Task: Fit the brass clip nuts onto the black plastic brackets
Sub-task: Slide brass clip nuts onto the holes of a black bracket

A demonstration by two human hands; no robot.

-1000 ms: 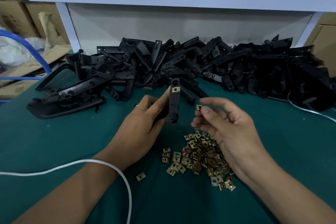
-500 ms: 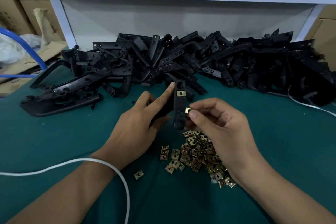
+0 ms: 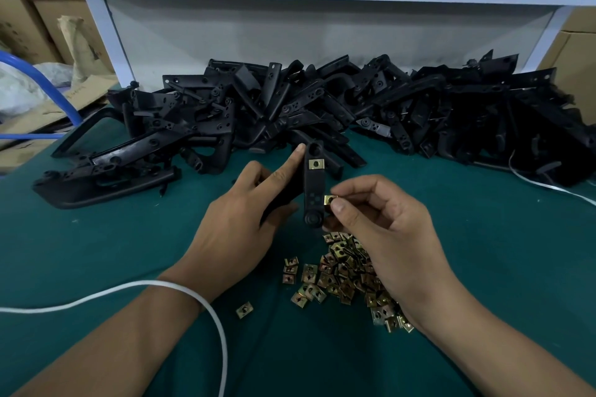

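Note:
My left hand (image 3: pixel 245 219) grips a black plastic bracket (image 3: pixel 312 184) upright above the green table, forefinger stretched along its left edge. One brass clip nut (image 3: pixel 315 164) sits on the bracket's upper part. My right hand (image 3: pixel 380 229) pinches a second brass clip nut (image 3: pixel 329 200) between thumb and fingers, right against the bracket's lower right edge. A heap of loose brass clip nuts (image 3: pixel 342 274) lies under my right hand, partly hidden by the wrist.
A long pile of black plastic brackets (image 3: pixel 322 109) fills the back of the green table (image 3: pixel 96 251). A white cord (image 3: pixel 213 316) loops over my left wrist; another white cord (image 3: pixel 541 184) lies at right. One stray nut (image 3: pixel 244 310) lies apart. Cardboard boxes (image 3: pixel 29 29) stand at left.
My right hand has brought the pinched nut from open air in to the bracket's lower right edge. My left hand has tipped the bracket slightly and kept hold of it.

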